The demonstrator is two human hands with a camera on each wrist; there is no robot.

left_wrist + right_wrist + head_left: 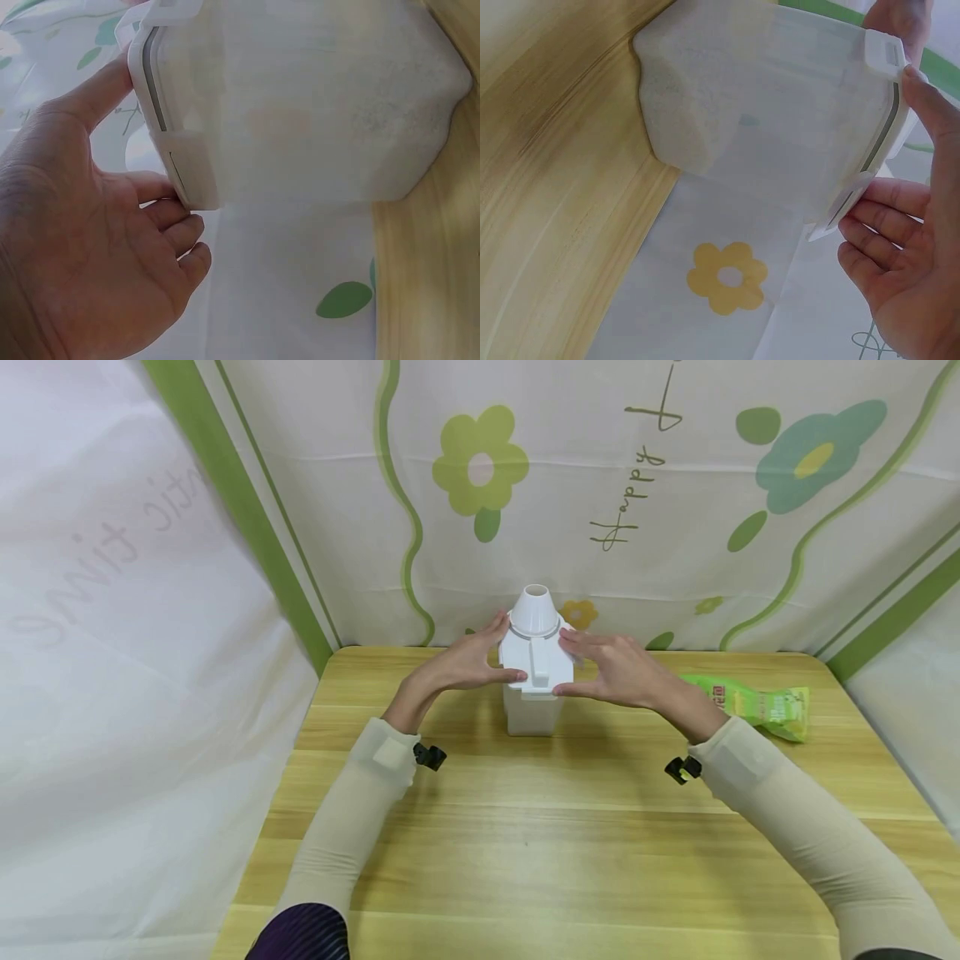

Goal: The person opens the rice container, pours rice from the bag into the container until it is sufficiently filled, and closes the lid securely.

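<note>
A translucent plastic storage container [531,717] stands upright on the table, with pale contents at its bottom in both wrist views. On top is a white lid [516,653] with side latches, one of them a white latch [885,54]. A white cone-shaped piece [535,612], open at its narrow top, rises from the lid's far part. My left hand [471,658] grips the lid's left side, thumb at the near edge and fingers along the side. From the right, my right hand [621,670] holds the lid in the same way.
A bright green package [780,710] lies at the table's right, partly behind my right forearm. The wooden table [525,860] ends at a printed fabric wall [322,502] behind the container. More fabric hangs to the left and right.
</note>
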